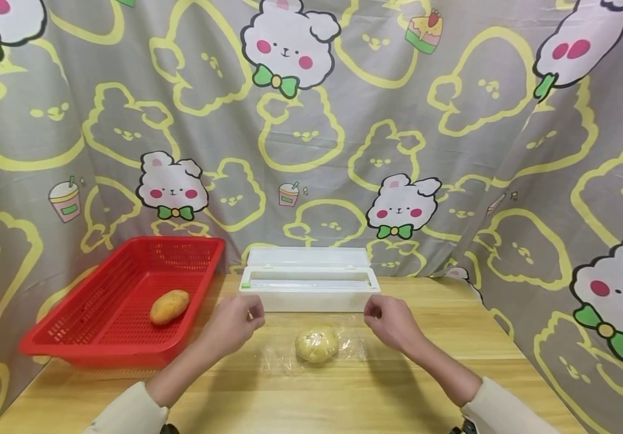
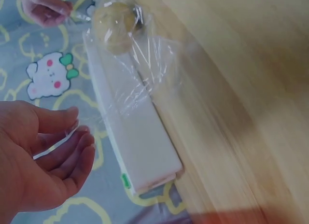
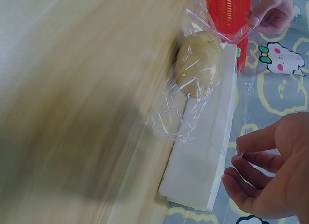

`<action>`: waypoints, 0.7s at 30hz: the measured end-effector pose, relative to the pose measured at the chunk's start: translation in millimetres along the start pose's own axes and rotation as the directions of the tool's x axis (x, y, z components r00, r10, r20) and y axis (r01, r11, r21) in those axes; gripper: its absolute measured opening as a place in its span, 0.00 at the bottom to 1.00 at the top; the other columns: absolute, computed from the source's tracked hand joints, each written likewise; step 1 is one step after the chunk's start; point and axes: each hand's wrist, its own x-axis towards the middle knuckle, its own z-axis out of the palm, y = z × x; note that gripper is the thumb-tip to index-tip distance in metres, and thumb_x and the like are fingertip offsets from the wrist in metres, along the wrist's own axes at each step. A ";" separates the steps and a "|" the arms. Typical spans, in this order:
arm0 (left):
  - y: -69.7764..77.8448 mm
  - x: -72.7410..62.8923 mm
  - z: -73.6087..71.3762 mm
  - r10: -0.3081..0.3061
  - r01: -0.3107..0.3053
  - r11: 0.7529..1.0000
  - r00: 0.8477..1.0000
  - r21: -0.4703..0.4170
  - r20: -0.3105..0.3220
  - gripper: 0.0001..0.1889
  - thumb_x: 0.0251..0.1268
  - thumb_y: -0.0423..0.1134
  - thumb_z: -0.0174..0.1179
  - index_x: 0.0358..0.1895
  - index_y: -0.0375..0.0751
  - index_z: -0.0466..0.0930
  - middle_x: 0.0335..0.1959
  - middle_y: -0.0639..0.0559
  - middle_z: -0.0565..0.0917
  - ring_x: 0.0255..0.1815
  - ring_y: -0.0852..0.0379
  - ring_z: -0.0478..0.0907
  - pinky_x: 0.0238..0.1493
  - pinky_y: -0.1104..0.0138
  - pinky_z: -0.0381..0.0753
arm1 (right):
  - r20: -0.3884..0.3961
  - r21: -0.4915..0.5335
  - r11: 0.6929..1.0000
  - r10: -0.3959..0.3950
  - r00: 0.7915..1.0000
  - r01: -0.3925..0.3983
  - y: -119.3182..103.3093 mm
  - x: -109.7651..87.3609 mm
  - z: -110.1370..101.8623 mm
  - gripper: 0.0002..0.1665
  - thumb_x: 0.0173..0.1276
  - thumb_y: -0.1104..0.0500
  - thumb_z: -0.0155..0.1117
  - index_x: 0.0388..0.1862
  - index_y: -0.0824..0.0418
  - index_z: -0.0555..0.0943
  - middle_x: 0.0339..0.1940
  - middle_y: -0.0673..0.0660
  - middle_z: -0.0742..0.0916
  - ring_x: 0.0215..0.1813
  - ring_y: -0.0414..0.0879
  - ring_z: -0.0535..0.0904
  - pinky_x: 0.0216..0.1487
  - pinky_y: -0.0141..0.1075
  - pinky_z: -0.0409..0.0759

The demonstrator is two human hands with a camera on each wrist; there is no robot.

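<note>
Both the left hand (image 1: 233,322) and right hand (image 1: 392,323) apparently pinch film (image 3: 166,115) over a potato (image 1: 316,345).

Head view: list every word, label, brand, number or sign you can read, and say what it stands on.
No readable text in this view.
Curtain: any lettering on the green patches of its printed cups is too small to read.
White box: no legible word or number.
Red basket: none legible.

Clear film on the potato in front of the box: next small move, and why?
Probably draw the held edge toward the person and lay it over the potato. The left hand and right hand pinch the clear film either side of the potato, slightly beyond it, and crinkled film spreads loose past both its ends.
</note>
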 end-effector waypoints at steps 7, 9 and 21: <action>7.2 -15.5 -2.4 0.037 -0.036 0.999 0.998 -0.012 0.043 0.14 0.53 0.28 0.72 0.22 0.50 0.80 0.19 0.63 0.80 0.23 0.67 0.74 0.27 0.72 0.74 | 0.022 -0.035 0.999 -0.022 1.000 0.023 2.7 -11.4 -2.3 0.11 0.58 0.69 0.66 0.24 0.53 0.81 0.22 0.43 0.82 0.31 0.37 0.76 0.36 0.33 0.77; 8.1 -19.4 -2.0 0.060 -0.060 0.998 0.997 -0.009 0.052 0.14 0.51 0.28 0.72 0.21 0.51 0.79 0.19 0.63 0.80 0.23 0.68 0.74 0.26 0.72 0.74 | 0.029 -0.041 0.999 -0.032 0.999 0.034 4.5 -15.1 -2.3 0.12 0.57 0.69 0.66 0.23 0.53 0.80 0.22 0.43 0.82 0.31 0.37 0.77 0.36 0.33 0.77; 1.1 -38.4 14.0 0.202 -0.200 0.979 0.973 -0.030 0.108 0.13 0.45 0.26 0.71 0.20 0.49 0.81 0.20 0.61 0.82 0.25 0.67 0.77 0.29 0.71 0.77 | 0.056 -0.068 0.994 -0.085 0.995 0.089 18.1 -36.4 13.6 0.15 0.54 0.73 0.69 0.22 0.53 0.79 0.23 0.44 0.82 0.30 0.37 0.75 0.33 0.31 0.75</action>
